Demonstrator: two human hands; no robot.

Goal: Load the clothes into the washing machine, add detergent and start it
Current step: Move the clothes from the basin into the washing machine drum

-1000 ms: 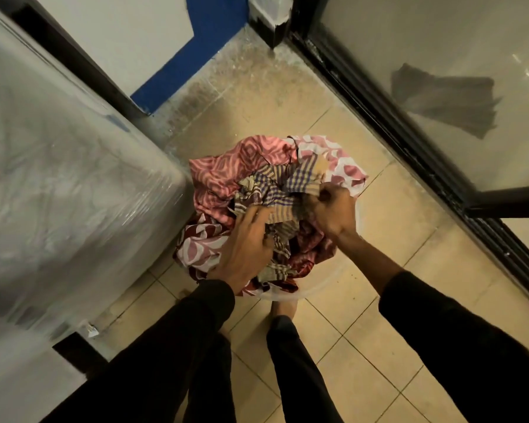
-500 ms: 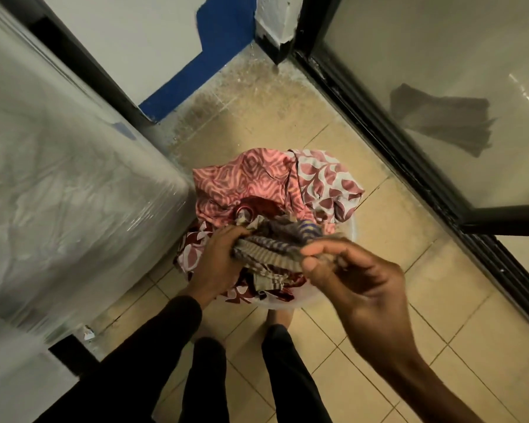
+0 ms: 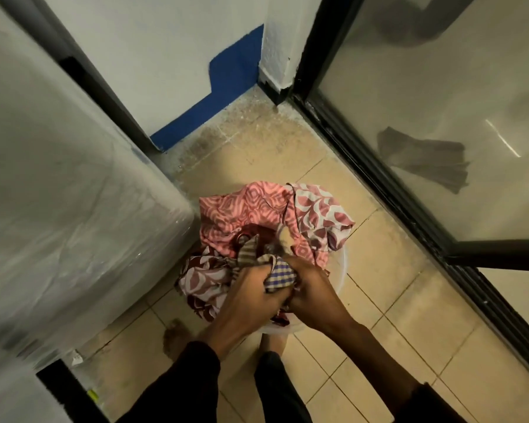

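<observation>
Washing machine (image 3: pixel 58 209): I see it at left, wrapped in plastic film, lid out of frame.
Floor (image 3: pixel 394 315): open tile to the right, up to the glass door (image 3: pixel 440 117).
Basin (image 3: pixel 339 270): mostly hidden under clothes (image 3: pixel 245 209) (only its pale rim shows).
Hands: my left hand (image 3: pixel 245 294) and right hand (image 3: pixel 315 291) both clutch the checked cloth (image 3: pixel 280 274) over the basin.

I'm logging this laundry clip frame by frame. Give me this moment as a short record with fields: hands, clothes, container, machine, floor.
hands: left hand and right hand both grip the checked cloth
clothes: pink patterned garment and maroon-and-white garment heaped beneath
container: clear plastic basin on the floor
machine: plastic-wrapped washing machine left of basin
floor: beige tiles
</observation>
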